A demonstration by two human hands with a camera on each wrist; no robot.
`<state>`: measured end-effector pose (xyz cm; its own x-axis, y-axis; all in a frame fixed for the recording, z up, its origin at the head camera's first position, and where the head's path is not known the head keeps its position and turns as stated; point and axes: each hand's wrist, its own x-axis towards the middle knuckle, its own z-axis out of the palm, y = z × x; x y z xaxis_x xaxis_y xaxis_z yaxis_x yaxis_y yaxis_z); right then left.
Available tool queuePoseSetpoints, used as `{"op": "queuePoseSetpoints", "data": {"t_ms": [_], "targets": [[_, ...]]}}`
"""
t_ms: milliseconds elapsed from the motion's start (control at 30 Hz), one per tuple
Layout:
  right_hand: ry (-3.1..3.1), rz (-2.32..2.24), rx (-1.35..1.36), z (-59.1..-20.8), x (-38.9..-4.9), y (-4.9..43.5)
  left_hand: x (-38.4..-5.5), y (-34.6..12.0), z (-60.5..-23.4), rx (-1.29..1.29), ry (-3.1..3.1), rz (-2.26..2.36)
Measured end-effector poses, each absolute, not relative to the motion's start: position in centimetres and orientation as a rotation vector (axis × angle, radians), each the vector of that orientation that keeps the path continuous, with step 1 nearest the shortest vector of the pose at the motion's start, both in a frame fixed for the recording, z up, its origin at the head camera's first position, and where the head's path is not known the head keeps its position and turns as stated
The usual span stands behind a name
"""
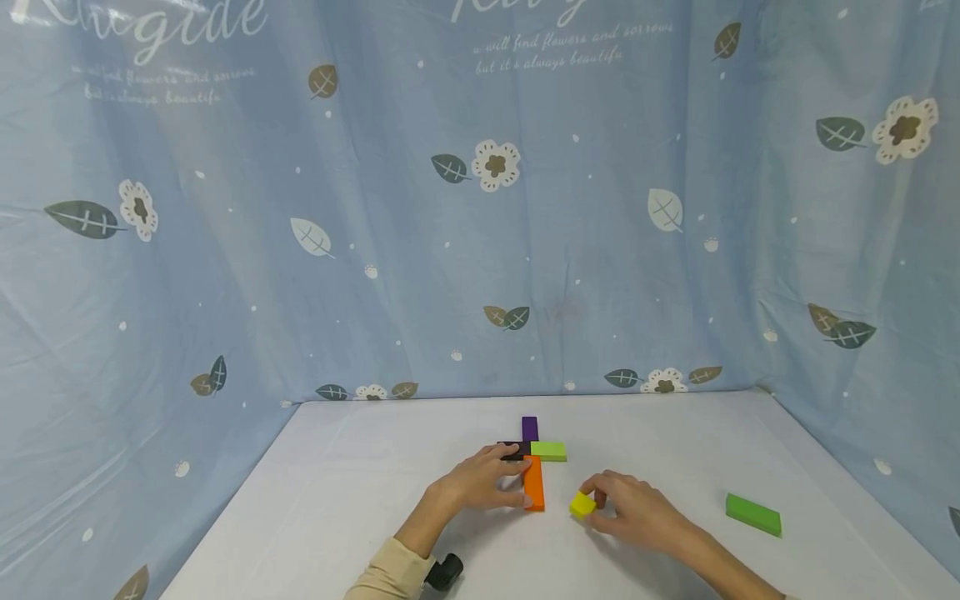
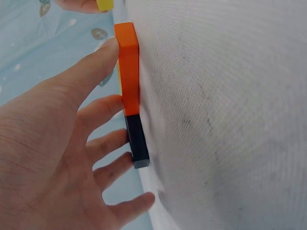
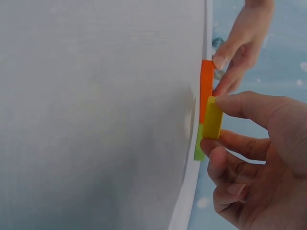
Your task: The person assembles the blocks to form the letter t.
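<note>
My right hand [image 1: 637, 510] pinches a small yellow block [image 1: 582, 505] between thumb and fingertips, above the table to the right of the orange block. My left hand [image 1: 483, 479] is spread over the left side of a flat arrangement of blocks. Its thumb and index finger touch the long orange block [image 1: 533, 483], and other fingers touch the black block [image 2: 136, 140]. Beyond the orange block lie a lime green block [image 1: 548, 452] pointing right and a purple block [image 1: 529, 428] pointing away. The left hand partly covers the black block in the head view.
A longer green block [image 1: 753, 514] lies apart on the right side of the white table [image 1: 660, 442]. Blue patterned curtain [image 1: 570, 250] hangs along the back and both sides. A black device [image 1: 445, 572] sits by the left wrist.
</note>
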<state>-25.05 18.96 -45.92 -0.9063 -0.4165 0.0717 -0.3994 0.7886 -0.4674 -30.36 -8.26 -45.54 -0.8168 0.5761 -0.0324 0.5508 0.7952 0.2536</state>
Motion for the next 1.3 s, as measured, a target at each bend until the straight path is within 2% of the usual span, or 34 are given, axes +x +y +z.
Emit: {"op": "queuePoseSetpoints", "data": {"t_ms": [1300], "targets": [[2.886,-0.703,-0.758,-46.0,-24.6,14.8,-30.7,-8.2,-45.6,0.901,2.863,0.361]]}}
